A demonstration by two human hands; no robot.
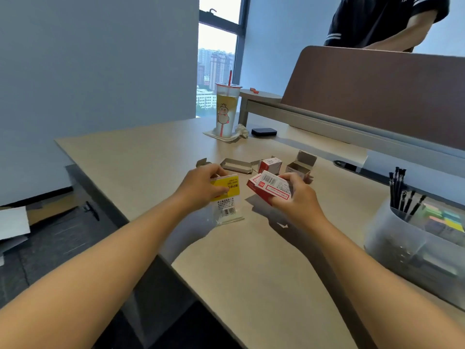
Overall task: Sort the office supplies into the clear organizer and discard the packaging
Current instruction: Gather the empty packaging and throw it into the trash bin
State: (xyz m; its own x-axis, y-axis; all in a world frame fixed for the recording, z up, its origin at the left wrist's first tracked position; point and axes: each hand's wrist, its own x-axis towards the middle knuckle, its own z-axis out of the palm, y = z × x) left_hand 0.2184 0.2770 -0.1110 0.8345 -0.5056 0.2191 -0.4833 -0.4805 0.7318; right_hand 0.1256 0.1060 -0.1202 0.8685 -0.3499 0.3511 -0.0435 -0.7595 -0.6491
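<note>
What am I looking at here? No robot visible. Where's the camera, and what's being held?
There is no robot: a person works with bare hands, and the single picture comes from a wide-angle camera on their head, looking forward and down. Both forearms reach in from the bottom edge. The left hand grips a clear bag with a yellow label. The right hand holds flattened red-and-white boxes. On the desk beyond the hands lie opened small boxes. At the right stands the clear organizer, already holding black pens and coloured sticky notes. Further back stands a drink cup. Another person stands behind the divider.
</note>
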